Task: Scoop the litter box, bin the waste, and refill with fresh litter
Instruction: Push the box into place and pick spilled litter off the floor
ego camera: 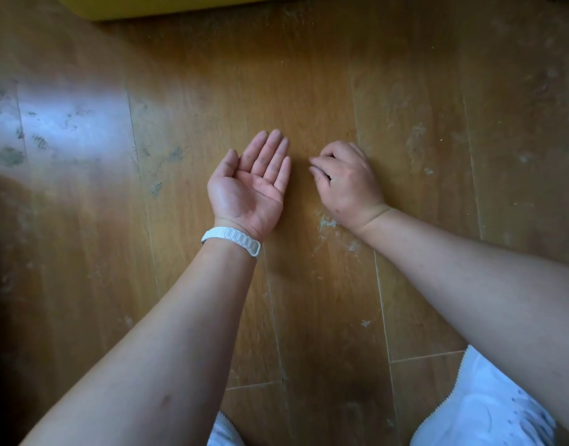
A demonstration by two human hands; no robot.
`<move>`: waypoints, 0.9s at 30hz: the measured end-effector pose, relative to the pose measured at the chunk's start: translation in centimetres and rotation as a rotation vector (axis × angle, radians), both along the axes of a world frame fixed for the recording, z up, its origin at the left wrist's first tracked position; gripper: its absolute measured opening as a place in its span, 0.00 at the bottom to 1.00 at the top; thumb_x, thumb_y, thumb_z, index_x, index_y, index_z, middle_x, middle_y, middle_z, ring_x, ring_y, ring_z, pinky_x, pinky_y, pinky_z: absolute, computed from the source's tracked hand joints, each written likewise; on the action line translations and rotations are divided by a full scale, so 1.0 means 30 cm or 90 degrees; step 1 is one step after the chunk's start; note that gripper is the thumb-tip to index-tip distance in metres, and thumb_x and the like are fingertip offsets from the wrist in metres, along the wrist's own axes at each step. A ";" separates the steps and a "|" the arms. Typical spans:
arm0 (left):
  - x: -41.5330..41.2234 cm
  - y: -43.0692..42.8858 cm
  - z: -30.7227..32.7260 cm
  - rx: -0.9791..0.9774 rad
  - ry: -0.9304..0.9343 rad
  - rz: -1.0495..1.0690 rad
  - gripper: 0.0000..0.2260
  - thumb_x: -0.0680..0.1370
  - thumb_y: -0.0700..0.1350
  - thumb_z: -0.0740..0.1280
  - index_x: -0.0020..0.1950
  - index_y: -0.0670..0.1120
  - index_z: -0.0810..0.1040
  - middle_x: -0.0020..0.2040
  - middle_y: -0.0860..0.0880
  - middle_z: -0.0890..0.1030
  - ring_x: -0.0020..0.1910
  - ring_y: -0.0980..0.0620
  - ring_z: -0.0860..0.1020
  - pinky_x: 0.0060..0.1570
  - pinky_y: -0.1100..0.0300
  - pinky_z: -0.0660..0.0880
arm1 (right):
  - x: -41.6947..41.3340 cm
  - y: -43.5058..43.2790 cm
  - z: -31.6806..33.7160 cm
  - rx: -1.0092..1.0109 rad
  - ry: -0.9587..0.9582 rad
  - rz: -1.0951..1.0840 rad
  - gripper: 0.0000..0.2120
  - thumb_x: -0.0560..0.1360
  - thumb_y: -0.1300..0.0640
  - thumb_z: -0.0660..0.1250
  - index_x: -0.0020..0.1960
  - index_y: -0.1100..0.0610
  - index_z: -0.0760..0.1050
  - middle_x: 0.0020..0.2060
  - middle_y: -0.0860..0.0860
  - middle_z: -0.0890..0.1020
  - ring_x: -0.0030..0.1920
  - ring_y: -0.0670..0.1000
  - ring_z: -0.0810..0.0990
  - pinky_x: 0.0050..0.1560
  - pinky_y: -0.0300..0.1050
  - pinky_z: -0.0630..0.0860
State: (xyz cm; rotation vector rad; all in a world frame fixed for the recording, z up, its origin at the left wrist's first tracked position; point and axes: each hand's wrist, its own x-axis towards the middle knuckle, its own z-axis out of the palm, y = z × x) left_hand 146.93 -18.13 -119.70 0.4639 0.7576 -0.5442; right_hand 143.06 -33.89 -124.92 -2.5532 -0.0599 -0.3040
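Over a dusty wooden floor [309,75], the left hand [254,185] is turned palm up, fingers straight, empty; the right hand [347,181] beside it faces down. Its curled fingers grip nothing visible.

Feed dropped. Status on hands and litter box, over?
Left hand open, palm up, empty. Right hand curled over dusty floor, nothing visible held. Litter box, scoop not in view. Nothing in the way.

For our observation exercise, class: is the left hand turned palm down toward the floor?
No, the left hand faces palm up, fingers straight, over the wooden floor.
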 end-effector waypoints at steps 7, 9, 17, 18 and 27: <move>-0.003 -0.020 0.005 0.009 0.002 -0.025 0.22 0.83 0.50 0.51 0.59 0.38 0.78 0.58 0.39 0.82 0.61 0.43 0.79 0.66 0.51 0.72 | 0.022 -0.005 0.010 -0.025 0.010 0.028 0.06 0.73 0.67 0.66 0.39 0.64 0.80 0.37 0.57 0.79 0.39 0.60 0.77 0.42 0.48 0.74; -0.007 -0.019 0.006 0.013 0.005 -0.027 0.22 0.83 0.50 0.51 0.59 0.38 0.78 0.58 0.39 0.82 0.62 0.43 0.79 0.66 0.51 0.72 | 0.031 -0.002 0.008 -0.042 0.023 0.026 0.06 0.73 0.68 0.65 0.39 0.64 0.80 0.37 0.58 0.79 0.39 0.60 0.77 0.42 0.50 0.74; -0.016 -0.004 -0.003 0.036 0.013 -0.029 0.23 0.83 0.51 0.50 0.60 0.38 0.78 0.58 0.39 0.82 0.60 0.43 0.80 0.64 0.51 0.73 | 0.056 0.035 0.038 -0.142 0.150 -0.008 0.05 0.73 0.68 0.63 0.45 0.65 0.77 0.44 0.62 0.78 0.48 0.64 0.76 0.48 0.54 0.74; -0.015 -0.002 -0.004 0.040 0.014 -0.027 0.23 0.83 0.51 0.50 0.60 0.38 0.78 0.58 0.39 0.82 0.60 0.42 0.80 0.64 0.51 0.73 | 0.062 0.039 0.043 -0.146 0.175 -0.010 0.06 0.73 0.68 0.62 0.47 0.65 0.77 0.47 0.62 0.78 0.51 0.64 0.75 0.51 0.54 0.73; -0.015 0.002 -0.010 0.053 0.016 -0.017 0.24 0.83 0.52 0.50 0.63 0.37 0.77 0.59 0.38 0.82 0.60 0.41 0.80 0.64 0.50 0.74 | 0.029 0.051 0.127 0.031 0.147 -0.015 0.05 0.76 0.63 0.63 0.45 0.62 0.77 0.45 0.57 0.78 0.46 0.57 0.76 0.46 0.42 0.67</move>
